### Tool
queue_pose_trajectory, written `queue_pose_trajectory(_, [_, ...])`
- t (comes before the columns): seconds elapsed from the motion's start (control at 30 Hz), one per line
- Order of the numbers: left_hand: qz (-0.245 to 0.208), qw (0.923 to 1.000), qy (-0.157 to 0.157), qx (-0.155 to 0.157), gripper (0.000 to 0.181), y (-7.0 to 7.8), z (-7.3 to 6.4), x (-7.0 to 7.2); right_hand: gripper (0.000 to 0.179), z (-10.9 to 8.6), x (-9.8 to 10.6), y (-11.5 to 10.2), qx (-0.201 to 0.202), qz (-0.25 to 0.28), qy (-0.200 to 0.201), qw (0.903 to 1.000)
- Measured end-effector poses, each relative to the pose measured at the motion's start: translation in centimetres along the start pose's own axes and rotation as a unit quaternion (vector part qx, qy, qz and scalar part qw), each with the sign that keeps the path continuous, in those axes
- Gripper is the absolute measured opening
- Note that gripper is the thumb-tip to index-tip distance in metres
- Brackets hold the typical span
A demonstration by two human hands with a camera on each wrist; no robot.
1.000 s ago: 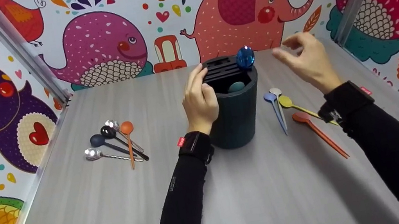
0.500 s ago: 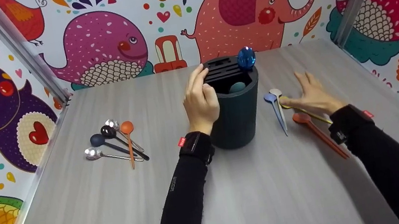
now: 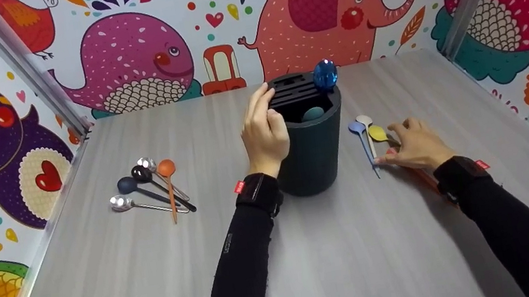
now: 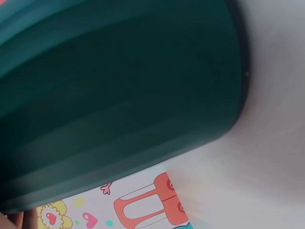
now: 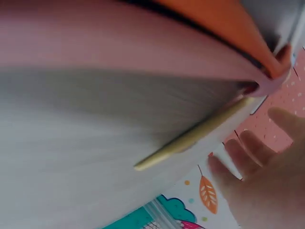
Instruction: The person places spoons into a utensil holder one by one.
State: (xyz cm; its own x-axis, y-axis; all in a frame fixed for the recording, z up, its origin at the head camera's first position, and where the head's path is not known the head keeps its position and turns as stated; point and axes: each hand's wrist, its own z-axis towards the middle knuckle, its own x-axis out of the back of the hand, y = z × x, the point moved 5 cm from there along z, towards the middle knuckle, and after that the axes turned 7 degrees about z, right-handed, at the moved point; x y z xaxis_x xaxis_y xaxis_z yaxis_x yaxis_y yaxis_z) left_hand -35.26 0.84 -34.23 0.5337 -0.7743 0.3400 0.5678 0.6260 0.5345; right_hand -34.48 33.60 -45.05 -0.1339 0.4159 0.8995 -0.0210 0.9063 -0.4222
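Dark green holder point(image 3: 315, 156): upright on the bench point(image 3: 323, 260), just right of the frame's centre; a teal spoon head point(image 3: 313, 113) shows in its front compartment, a blue faceted knob point(image 3: 325, 75) at its upper right rim.
Left grip point(image 3: 266, 140): fingers laid against the holder's left rim rather than clenched — steadying it, I judge.
Right grip point(image 3: 416, 147): appears released, nothing pinched, poised over the coral spoon point(image 3: 392, 151) at mid-right (whether the thumb touches the white spoon point(image 3: 364, 120), I cannot tell).
Neighbours: blue spoon point(image 3: 357, 127) beside the white one, yellow spoon point(image 3: 377, 133) nearest the fingers.
Spoon cluster point(image 3: 167, 168): mid-left, handles crossing, well apart from both grips.
Reach: seemingly selecting a spoon, none lifted.
Pinch: the next move calls for closing on one handle — without dragging its neighbours.
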Motion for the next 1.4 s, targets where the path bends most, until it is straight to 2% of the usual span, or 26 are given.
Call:
queue_pose_trajectory(0.1, [-0.001,1.0000,0.005,-0.001,0.052,0.0,0.1,0.1,0.094,0.0,-0.2,-0.3,0.007,-0.001,0.005,1.0000])
queue_pose_trajectory(0.23, [0.002,1.0000,0.006,-0.004,0.052,0.0,0.1,0.2,0.076,0.2,-0.5,-0.5,0.002,0.016,-0.015,0.9997])
queue_pose_trajectory(0.5, [0.003,0.9999,0.004,-0.009,0.051,0.1,0.1,0.1,0.045,-0.2,0.0,-1.6,0.010,0.017,-0.002,0.9998])
queue_pose_trajectory(0.8, [0.003,1.0000,0.003,-0.007,0.051,0.1,0.0,0.0,0.038,-0.1,-0.4,-1.5,0.002,0.052,0.015,0.9985])
queue_pose_trajectory(1.17, [0.002,1.0000,0.004,-0.005,0.051,0.0,0.0,0.0,0.033,-0.1,0.5,-1.0,0.005,0.062,0.128,0.9898])
queue_pose_trajectory(1.23, [0.002,1.0000,0.002,-0.003,0.051,0.0,0.0,0.0,0.034,-0.2,0.6,-0.9,-0.004,0.065,0.136,0.9886])
queue_pose_trajectory(1.4, [0.001,1.0000,0.001,0.003,0.052,0.0,0.0,0.0,0.033,-0.3,0.9,-0.7,-0.039,0.080,0.122,0.9885])
